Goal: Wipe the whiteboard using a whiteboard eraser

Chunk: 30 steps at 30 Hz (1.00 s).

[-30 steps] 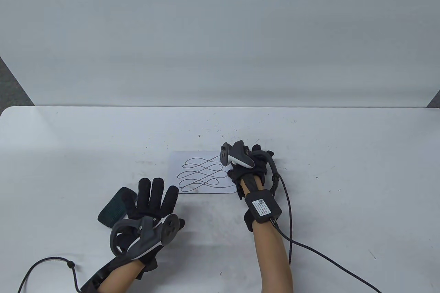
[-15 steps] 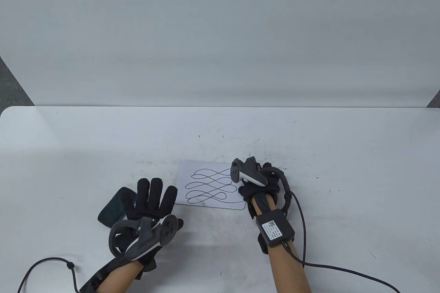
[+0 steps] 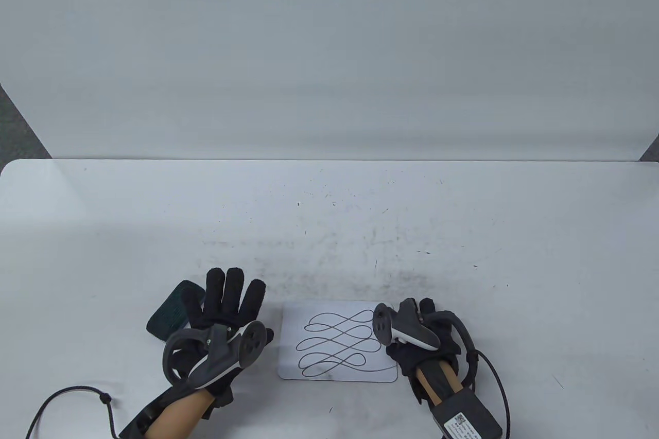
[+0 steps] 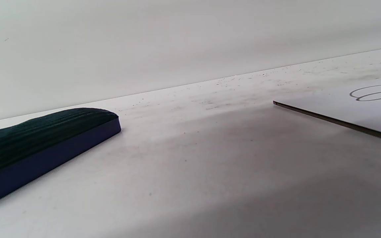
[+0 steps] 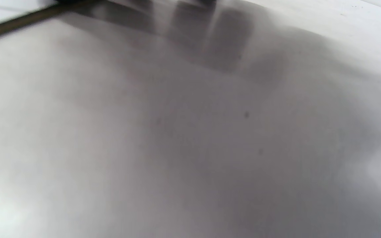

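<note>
A small whiteboard (image 3: pixel 337 344) with black loops drawn on it lies near the table's front edge. My right hand (image 3: pixel 419 338) is at its right edge and holds it; the grip is hidden under the tracker. In the blurred right wrist view only the board's edge (image 5: pixel 28 20) shows. A dark green eraser (image 3: pixel 167 313) with a blue base lies at the left, partly under my left hand (image 3: pixel 229 300). That hand rests flat on the table with its fingers spread, left of the board, holding nothing. The left wrist view shows the eraser (image 4: pixel 38 138) and the board's corner (image 4: pixel 359 109).
The white table (image 3: pixel 329 212) carries grey smudges and dark specks. A white backdrop (image 3: pixel 329 48) stands behind it. A black cable (image 3: pixel 67 392) loops at the front left, and another cable (image 3: pixel 497 372) runs from my right wrist.
My right hand has drawn the whiteboard from the table's middle toward the front edge and slightly right. My left hand and the eraser have not moved.
</note>
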Tool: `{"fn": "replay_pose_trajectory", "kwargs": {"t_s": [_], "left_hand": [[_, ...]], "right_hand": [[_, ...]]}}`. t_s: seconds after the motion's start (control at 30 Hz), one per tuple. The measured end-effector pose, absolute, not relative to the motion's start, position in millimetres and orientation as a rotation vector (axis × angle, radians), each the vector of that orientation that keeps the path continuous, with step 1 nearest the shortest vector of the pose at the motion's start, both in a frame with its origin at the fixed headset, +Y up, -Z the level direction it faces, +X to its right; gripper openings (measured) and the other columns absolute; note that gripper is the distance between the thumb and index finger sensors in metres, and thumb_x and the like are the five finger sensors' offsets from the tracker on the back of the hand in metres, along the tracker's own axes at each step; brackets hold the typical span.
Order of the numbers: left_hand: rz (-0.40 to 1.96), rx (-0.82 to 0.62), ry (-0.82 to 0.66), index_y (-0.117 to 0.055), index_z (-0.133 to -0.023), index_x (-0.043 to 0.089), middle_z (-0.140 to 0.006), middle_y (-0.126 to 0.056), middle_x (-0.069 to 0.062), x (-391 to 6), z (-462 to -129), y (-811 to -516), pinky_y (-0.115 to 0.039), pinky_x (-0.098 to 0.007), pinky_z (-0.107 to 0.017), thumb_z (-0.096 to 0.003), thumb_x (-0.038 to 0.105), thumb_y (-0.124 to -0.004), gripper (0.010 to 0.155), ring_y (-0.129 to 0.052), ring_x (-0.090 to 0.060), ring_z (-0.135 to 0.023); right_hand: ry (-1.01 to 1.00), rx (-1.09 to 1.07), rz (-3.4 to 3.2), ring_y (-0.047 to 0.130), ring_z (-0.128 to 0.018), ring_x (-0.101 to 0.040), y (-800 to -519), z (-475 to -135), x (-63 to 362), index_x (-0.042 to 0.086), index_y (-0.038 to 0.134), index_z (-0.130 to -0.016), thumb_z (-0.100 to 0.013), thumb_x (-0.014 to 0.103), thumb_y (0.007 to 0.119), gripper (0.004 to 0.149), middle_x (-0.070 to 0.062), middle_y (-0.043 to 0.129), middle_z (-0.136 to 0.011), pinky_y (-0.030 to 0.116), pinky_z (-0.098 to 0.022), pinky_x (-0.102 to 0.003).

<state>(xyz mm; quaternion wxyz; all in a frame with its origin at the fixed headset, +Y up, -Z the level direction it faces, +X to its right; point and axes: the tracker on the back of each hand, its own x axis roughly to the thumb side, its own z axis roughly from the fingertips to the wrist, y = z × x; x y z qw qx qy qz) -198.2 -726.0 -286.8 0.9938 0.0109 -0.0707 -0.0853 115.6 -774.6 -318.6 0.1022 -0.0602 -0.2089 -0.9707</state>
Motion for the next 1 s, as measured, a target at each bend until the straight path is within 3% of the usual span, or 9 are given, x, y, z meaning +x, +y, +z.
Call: {"fn": "replay_pose_trajectory", "kwargs": {"t_s": [0.07, 0.2, 0.33, 0.5, 0.6, 0.63, 0.87, 1.0], "left_hand": [[-0.163, 0.029, -0.131, -0.014, -0.113, 0.037, -0.123, -0.006, -0.010, -202, -289, -726, -0.020, -0.082, -0.071, -0.0410, 0.067, -0.054, 0.087, -0.007, -0.047, -0.115], [-0.112, 0.109, -0.083, -0.036, -0.114, 0.037, -0.126, -0.027, -0.007, -222, -294, -714, -0.026, -0.081, -0.074, -0.0411, 0.066, -0.056, 0.081, -0.022, -0.044, -0.119], [-0.034, 0.102, 0.030, -0.030, -0.115, 0.035, -0.126, -0.033, -0.004, -259, -305, -707, -0.029, -0.079, -0.076, -0.0408, 0.065, -0.059, 0.085, -0.028, -0.042, -0.121], [-0.017, -0.108, 0.192, -0.032, -0.115, 0.033, -0.126, -0.035, -0.007, -317, -321, -722, -0.030, -0.079, -0.076, -0.0398, 0.065, -0.063, 0.088, -0.029, -0.044, -0.120], [0.097, -0.477, 0.277, -0.003, -0.110, 0.024, -0.121, -0.006, -0.012, -345, -327, -742, -0.023, -0.078, -0.075, -0.0384, 0.066, -0.065, 0.103, -0.007, -0.048, -0.114], [0.148, -0.539, 0.287, 0.003, -0.106, 0.024, -0.118, 0.000, -0.012, -350, -327, -747, -0.019, -0.078, -0.074, -0.0374, 0.065, -0.068, 0.107, -0.002, -0.048, -0.112], [0.131, -0.624, 0.359, -0.008, -0.108, 0.021, -0.119, -0.010, -0.013, -369, -328, -773, -0.021, -0.077, -0.075, -0.0341, 0.066, -0.073, 0.108, -0.007, -0.048, -0.113], [0.037, -0.622, 0.366, -0.009, -0.105, 0.021, -0.116, -0.005, -0.015, -362, -329, -780, -0.024, -0.075, -0.076, -0.0323, 0.067, -0.068, 0.105, -0.008, -0.049, -0.112]], "right_hand": [[-0.652, -0.179, -2.909, 0.037, -0.100, -0.046, -775, -320, 118, 0.040, 0.026, -0.090, -0.034, 0.047, 0.056, 0.065, -0.010, 0.032, -0.110, 0.043, -0.065, -0.072], [-0.657, -0.215, -2.894, 0.035, -0.100, -0.046, -776, -321, 117, 0.038, 0.024, -0.092, -0.034, 0.047, 0.056, 0.067, -0.012, 0.030, -0.109, 0.043, -0.065, -0.071], [-0.647, -0.211, -2.924, 0.036, -0.100, -0.046, -778, -320, 119, 0.036, 0.023, -0.093, -0.034, 0.046, 0.055, 0.068, -0.013, 0.029, -0.109, 0.044, -0.065, -0.071], [-0.645, -0.213, -2.965, 0.035, -0.099, -0.047, -782, -319, 122, 0.029, 0.022, -0.094, -0.034, 0.047, 0.054, 0.070, -0.012, 0.026, -0.109, 0.044, -0.065, -0.070], [-0.661, -0.211, -2.975, 0.034, -0.099, -0.047, -783, -319, 123, 0.028, 0.021, -0.094, -0.035, 0.046, 0.054, 0.070, -0.013, 0.025, -0.109, 0.044, -0.065, -0.070], [-0.661, -0.212, -2.975, 0.034, -0.099, -0.047, -783, -319, 123, 0.028, 0.021, -0.094, -0.035, 0.046, 0.054, 0.070, -0.013, 0.025, -0.109, 0.044, -0.065, -0.070], [-0.659, -0.213, -2.979, 0.034, -0.099, -0.048, -783, -319, 123, 0.028, 0.021, -0.094, -0.035, 0.046, 0.054, 0.070, -0.013, 0.025, -0.109, 0.044, -0.065, -0.070], [-0.663, -0.212, -2.982, 0.034, -0.098, -0.048, -783, -319, 123, 0.028, 0.021, -0.094, -0.035, 0.046, 0.054, 0.070, -0.013, 0.025, -0.108, 0.044, -0.065, -0.070]]}}
